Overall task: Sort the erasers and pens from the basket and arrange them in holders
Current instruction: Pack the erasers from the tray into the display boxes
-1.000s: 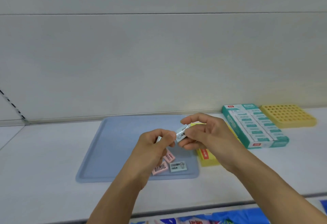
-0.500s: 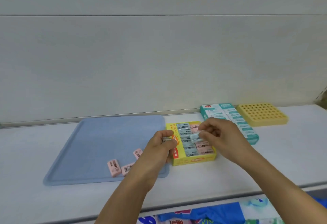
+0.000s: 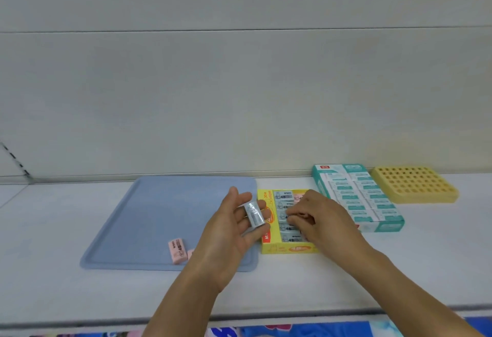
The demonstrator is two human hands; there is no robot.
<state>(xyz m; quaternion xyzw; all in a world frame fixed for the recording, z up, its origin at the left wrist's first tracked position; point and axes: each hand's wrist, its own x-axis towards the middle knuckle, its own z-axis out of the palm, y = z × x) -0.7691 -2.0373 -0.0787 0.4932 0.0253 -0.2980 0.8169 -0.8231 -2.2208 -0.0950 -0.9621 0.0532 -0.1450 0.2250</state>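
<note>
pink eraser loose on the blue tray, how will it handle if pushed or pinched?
The pink eraser is a flat block lying on a broad face, so it will probably slide rather than roll or tip. Its printed sleeve may be somewhat slick to pinch. It looks small and likely light; the tray rim should stop a push.

The tray [image 3: 149, 219] is soft blue, and the eraser [image 3: 177, 251] on it is pink. One eraser box [image 3: 288, 249] is bright yellow, the other box [image 3: 356, 195] is teal and white. The holder [image 3: 415, 185] with rows of holes is yellow.
</note>
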